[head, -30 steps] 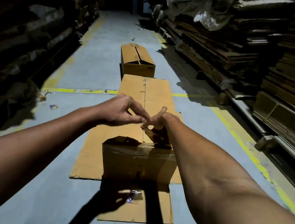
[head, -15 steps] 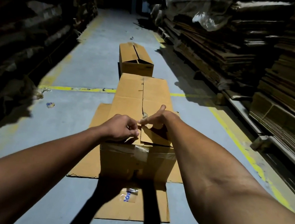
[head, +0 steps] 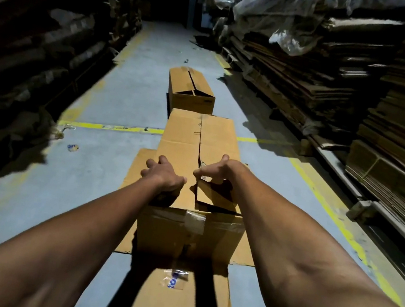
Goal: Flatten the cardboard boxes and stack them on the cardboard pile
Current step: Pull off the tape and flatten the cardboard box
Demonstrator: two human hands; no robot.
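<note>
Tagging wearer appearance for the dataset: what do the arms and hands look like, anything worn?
Both forearms are bare up to the frame edge: no sleeves in view. The left hand and right hand show no gloves, watch, rings or bands. No markings visible in the dim light.

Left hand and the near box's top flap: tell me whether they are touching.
Touching. The head view shows the left hand lying on the top flap of the near box, its fingers curled over the flap's left edge, with no gap visible.

Matt brown cardboard box [head: 195, 157] — glossy tape [head: 194, 222].
</note>
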